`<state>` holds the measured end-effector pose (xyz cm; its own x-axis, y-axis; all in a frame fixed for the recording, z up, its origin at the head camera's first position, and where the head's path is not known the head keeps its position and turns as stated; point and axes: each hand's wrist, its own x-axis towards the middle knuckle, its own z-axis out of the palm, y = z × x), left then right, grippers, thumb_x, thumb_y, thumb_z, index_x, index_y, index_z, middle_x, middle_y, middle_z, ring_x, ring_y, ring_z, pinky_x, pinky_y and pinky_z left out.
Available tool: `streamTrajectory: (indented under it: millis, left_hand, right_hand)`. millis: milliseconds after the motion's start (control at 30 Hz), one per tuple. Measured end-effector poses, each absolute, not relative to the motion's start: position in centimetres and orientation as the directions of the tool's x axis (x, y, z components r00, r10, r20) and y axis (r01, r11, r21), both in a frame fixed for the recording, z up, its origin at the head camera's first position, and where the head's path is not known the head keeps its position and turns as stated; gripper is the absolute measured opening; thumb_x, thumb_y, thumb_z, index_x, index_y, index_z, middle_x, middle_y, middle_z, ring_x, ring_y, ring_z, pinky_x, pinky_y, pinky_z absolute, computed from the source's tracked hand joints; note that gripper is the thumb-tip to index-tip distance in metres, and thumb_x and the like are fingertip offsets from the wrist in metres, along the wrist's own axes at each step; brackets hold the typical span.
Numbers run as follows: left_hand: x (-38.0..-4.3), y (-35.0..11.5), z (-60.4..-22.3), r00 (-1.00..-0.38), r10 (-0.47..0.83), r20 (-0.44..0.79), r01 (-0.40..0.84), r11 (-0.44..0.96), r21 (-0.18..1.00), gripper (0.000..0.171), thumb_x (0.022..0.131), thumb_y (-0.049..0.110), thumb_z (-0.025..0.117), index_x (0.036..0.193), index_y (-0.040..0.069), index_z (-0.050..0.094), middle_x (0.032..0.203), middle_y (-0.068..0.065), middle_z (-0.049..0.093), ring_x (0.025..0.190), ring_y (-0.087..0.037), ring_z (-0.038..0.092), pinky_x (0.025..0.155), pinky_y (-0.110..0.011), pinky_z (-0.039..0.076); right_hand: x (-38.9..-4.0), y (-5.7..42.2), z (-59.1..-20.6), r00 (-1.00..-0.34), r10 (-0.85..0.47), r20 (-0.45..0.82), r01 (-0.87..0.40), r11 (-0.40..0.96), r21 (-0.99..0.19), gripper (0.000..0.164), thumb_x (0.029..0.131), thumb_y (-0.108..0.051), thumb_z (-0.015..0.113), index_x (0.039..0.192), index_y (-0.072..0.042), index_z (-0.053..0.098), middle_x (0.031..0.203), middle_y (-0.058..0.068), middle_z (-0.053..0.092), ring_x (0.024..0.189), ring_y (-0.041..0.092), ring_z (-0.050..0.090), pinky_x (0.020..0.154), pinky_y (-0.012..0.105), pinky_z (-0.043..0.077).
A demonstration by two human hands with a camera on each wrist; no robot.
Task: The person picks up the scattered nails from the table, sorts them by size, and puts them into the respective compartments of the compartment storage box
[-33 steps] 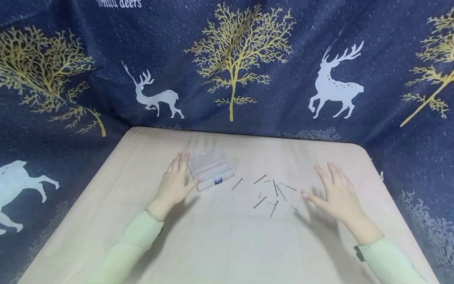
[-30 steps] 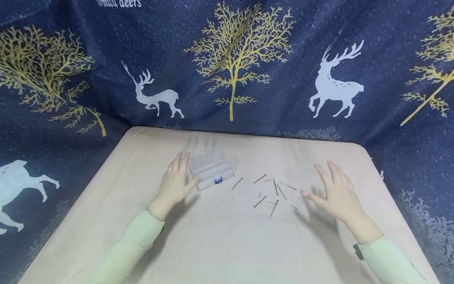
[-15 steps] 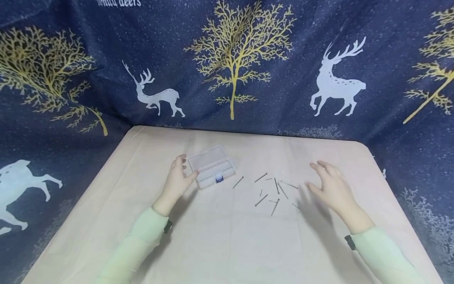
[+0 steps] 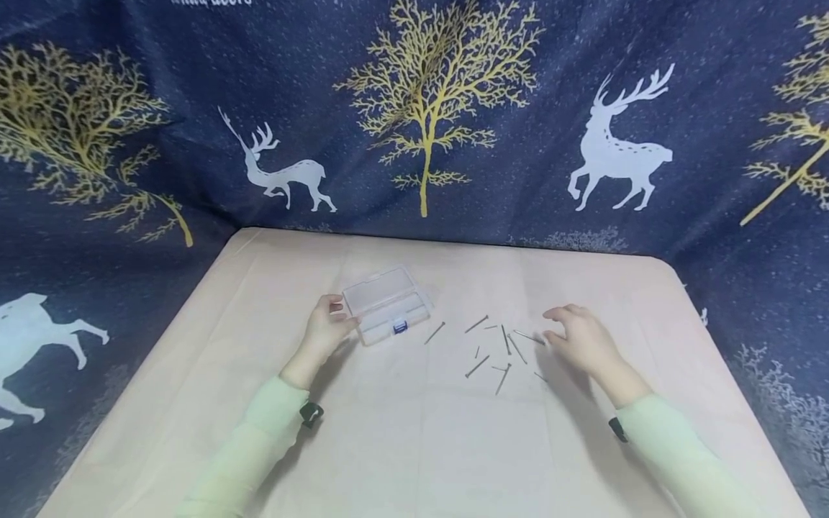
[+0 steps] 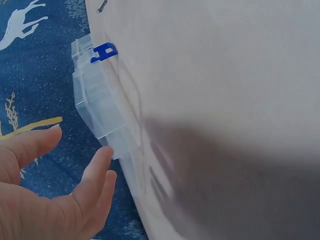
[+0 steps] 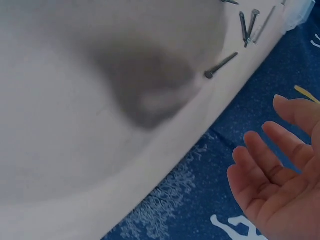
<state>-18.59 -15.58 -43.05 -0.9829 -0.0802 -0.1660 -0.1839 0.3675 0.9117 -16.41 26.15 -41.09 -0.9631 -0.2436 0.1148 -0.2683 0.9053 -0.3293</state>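
A clear plastic box [image 4: 414, 311] with a blue clasp [image 4: 400, 326] lies with its lid raised, left of the table's middle. My left hand [image 4: 319, 332] is at the box's left side, fingers bent, thumb tip right at the edge. In the left wrist view, a gap shows between its thumb and fingers, and nothing is held. Several metal nails [image 4: 478, 365] of different lengths lie scattered right of the box. My right hand [image 4: 586, 342] hovers over the right side of the nails, fingers loosely bent and holding nothing. Its fingertips are near one long nail [image 6: 220, 66].
The table [image 4: 414, 439] has a pale cloth with rounded far corners. Behind it and at both sides hangs a dark blue curtain [image 4: 518, 180] printed with deer and trees. One nail [image 4: 435, 332] lies apart, close to the box's right front corner.
My right hand has moved left to the nails, its fingers bending in. My left hand's fingers have curled in from nearly straight beside the box. Box and nails lie as before.
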Motion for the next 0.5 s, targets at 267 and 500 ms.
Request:
streamTrajectory:
  millis: [267,500]
  left_hand:
    - [-18.9,-15.1,-43.8,-0.962,-0.077,-0.263,-0.273,0.188,0.943,0.060,0.080,-0.010,0.058,0.134,-0.014,0.031,0.130,-0.033,0.042,0.105,-0.033,0.055,0.085,-0.035,0.060]
    - [-18.7,-15.2,-44.8,-0.966,-0.072,-0.247,-0.257,0.196,0.946,0.058,0.080,-0.010,0.060,0.132,-0.014,0.034,0.129,-0.032,0.046,0.113,-0.040,0.052,0.087,-0.024,0.057]
  right_hand:
    - [-17.2,25.5,-42.2,-0.963,-0.265,0.047,-0.264,0.900,-0.346,0.022,0.082,-0.005,0.066,0.103,0.003,0.064,0.098,0.020,0.066,0.093,0.038,0.062,0.083,0.056,0.053]
    - [-17.5,25.3,-43.5,-0.960,-0.280,0.008,-0.264,0.894,-0.362,0.013,0.081,-0.004,0.066,0.094,-0.001,0.067,0.096,0.018,0.069,0.093,0.038,0.063,0.086,0.056,0.053]
